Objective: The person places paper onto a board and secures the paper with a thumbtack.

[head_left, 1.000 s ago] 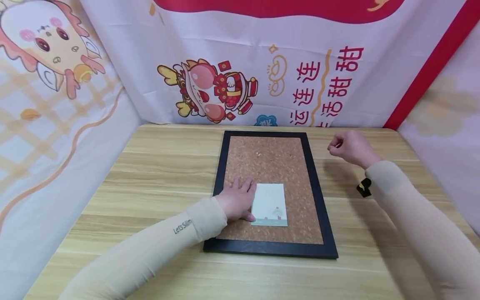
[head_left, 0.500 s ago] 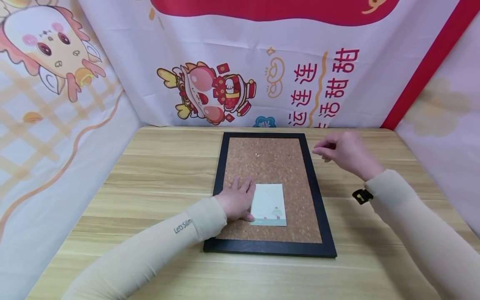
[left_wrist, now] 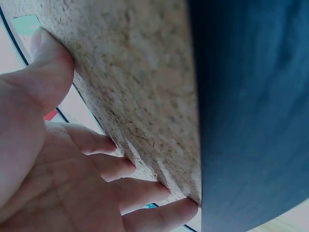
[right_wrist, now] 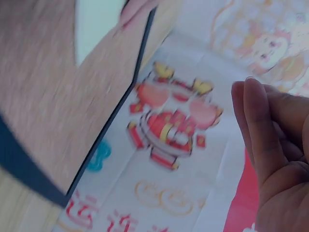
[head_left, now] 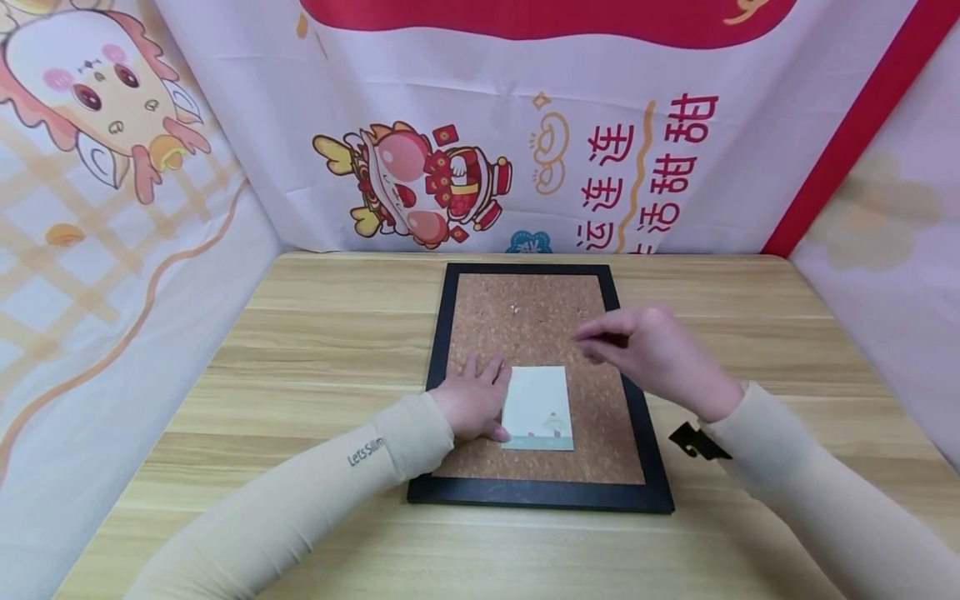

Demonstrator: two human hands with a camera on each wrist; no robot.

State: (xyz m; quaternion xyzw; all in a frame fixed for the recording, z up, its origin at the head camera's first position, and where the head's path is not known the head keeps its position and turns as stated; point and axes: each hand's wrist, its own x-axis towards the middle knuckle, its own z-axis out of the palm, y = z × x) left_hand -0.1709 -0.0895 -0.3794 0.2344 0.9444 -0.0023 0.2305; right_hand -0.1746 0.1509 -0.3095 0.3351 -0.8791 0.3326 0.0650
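Observation:
A black-framed cork board (head_left: pixel 607 433) lies on the wooden table. On its lower half is a small pale note sheet (head_left: pixel 536 400) with a green band along the bottom. My left hand (head_left: pixel 474 400) rests on the cork with fingers spread, its thumb and index finger touching the sheet's left edge. In the left wrist view the thumb (left_wrist: pixel 53 67) reaches the sheet's green corner. My right hand (head_left: pixel 648 354) is above the board's right side, thumb and fingertips pressed together. In the right wrist view these fingertips (right_wrist: pixel 253 89) meet; anything tiny between them cannot be made out.
Small pale specks, too small to identify, are on the cork's upper part (head_left: pixel 515 309). Wooden table surface (head_left: pixel 337 333) surrounds the board. A printed cloth (head_left: pixel 450 75) hangs behind the table. A small black piece (head_left: pixel 697 440) shows at the right sleeve's cuff.
My right hand has moved left and nearer from beyond the board's right edge to over the cork, its fingertips still together. The left hand and the sheet have stayed in place.

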